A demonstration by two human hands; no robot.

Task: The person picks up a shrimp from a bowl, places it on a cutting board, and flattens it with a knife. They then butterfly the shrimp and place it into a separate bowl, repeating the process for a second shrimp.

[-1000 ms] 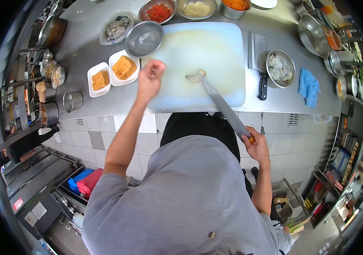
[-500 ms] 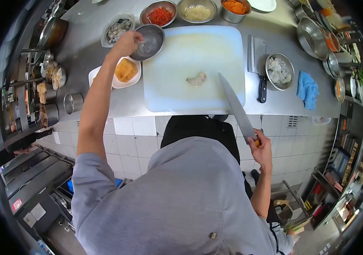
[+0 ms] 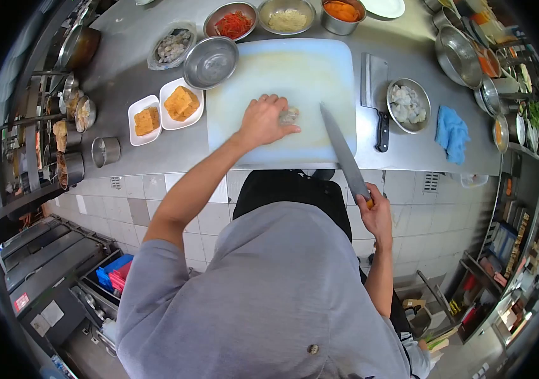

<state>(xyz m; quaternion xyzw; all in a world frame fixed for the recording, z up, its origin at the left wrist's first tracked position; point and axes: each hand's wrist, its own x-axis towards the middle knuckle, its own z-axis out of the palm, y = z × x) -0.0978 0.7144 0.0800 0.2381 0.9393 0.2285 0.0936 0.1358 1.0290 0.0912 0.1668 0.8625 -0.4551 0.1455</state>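
Observation:
My right hand point(image 3: 377, 211) grips the handle of a large kitchen knife point(image 3: 342, 145), whose tip lies over the right part of the white cutting board point(image 3: 282, 63). My left hand point(image 3: 265, 121) is low over the middle of the board, thumb and fingers apart on either side of a peeled shrimp point(image 3: 290, 117). Whether the fingers touch the shrimp is hard to see. A metal bowl point(image 3: 211, 62) overlaps the board's upper left corner. More shrimp point(image 3: 173, 45) sit in a bag-lined container behind it. To the right, a steel bowl point(image 3: 408, 126) holds pale shrimp pieces point(image 3: 408, 103).
A cleaver point(image 3: 375, 76) lies right of the board, near a blue cloth point(image 3: 453, 134). Two white dishes with orange-yellow blocks point(image 3: 181, 103) stand at left, beside a small metal cup point(image 3: 105, 152). Along the back are bowls of red strips point(image 3: 234, 25), pale shreds point(image 3: 287, 19) and orange slices point(image 3: 341, 11).
My left hand has left the metal bowl and come down and right to the shrimp on the board. My right hand still holds the knife in nearly the same place.

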